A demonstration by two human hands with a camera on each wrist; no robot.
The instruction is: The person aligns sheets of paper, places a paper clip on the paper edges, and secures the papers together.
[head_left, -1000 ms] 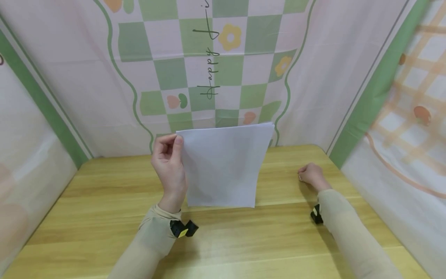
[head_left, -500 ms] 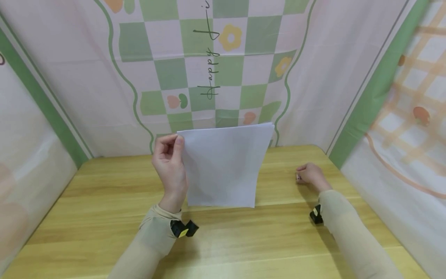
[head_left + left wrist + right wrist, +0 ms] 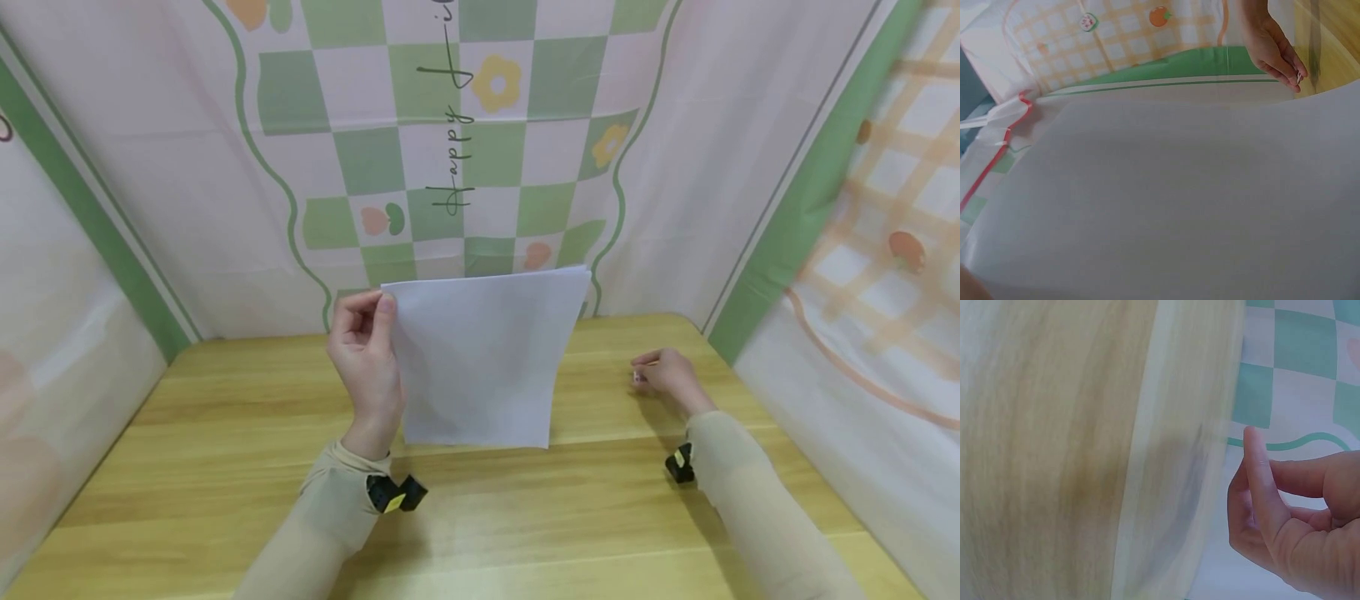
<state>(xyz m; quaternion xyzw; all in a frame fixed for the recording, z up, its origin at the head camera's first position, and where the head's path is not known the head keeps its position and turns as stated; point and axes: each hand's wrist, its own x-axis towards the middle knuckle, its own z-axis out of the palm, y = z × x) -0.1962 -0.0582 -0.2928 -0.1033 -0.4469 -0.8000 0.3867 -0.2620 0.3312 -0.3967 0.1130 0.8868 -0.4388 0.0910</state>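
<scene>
White paper (image 3: 472, 358) stands upright over the table, with a doubled edge at its upper right corner, so more than one layer shows. My left hand (image 3: 367, 350) pinches its upper left corner between thumb and fingers. In the left wrist view the paper (image 3: 1166, 194) fills most of the frame. Off to the right, my right hand (image 3: 670, 381) pinches a small whitish object (image 3: 639, 377) at its fingertips, low over the table. That small object (image 3: 1299, 78) also shows in the left wrist view; I cannot tell its kind. In the right wrist view the fingers hide it.
A wood-grain table (image 3: 480, 525) lies beneath both hands. Behind it hangs a green-and-white checked cloth (image 3: 491, 150), and patterned cloths (image 3: 892, 275) close off the sides. Each wrist carries a small black camera (image 3: 386, 493).
My right hand has shifted slightly left, and its fingers have turned so that more of the small whitish object shows. The left hand and the paper have hardly moved.
</scene>
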